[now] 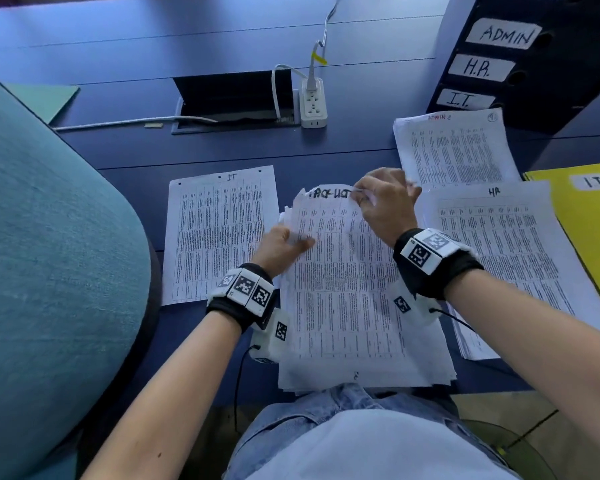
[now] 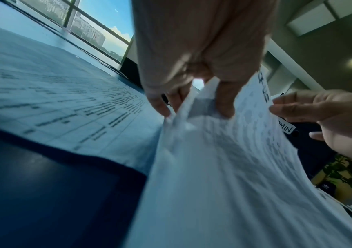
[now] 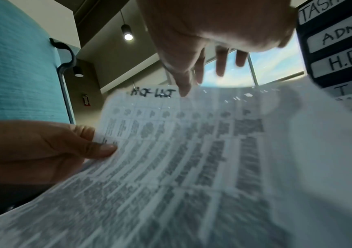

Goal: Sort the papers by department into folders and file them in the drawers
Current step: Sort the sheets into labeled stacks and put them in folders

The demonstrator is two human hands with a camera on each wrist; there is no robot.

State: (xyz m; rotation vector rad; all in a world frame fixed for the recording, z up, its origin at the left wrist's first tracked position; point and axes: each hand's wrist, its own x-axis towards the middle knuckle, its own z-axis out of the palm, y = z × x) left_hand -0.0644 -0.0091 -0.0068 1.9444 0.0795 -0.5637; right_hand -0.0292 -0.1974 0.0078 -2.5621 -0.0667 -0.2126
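A thick stack of printed papers (image 1: 357, 306) lies at the desk's near edge. Its top sheet (image 1: 329, 216), with a handwritten heading, is curled up off the stack. My left hand (image 1: 297, 239) pinches that sheet's left edge, thumb (image 3: 100, 148) on top. My right hand (image 1: 364, 197) pinches its far edge beside the heading; the fingertips (image 3: 183, 90) meet the paper's rim. Sorted papers lie around: an IT sheet (image 1: 219, 233) on the left, an HR pile (image 1: 506, 258) on the right, an ADMIN pile (image 1: 454, 150) behind it. A yellow folder (image 1: 593, 223) labelled IT lies far right.
A dark drawer unit (image 1: 548, 109) with labels ADMIN, H.R. and I.T. stands at the back right. A white power strip (image 1: 313, 105) and cables sit by an open cable hatch (image 1: 232, 98). A teal chair back (image 1: 49, 237) fills the left; a green folder (image 1: 45, 98) lies behind it.
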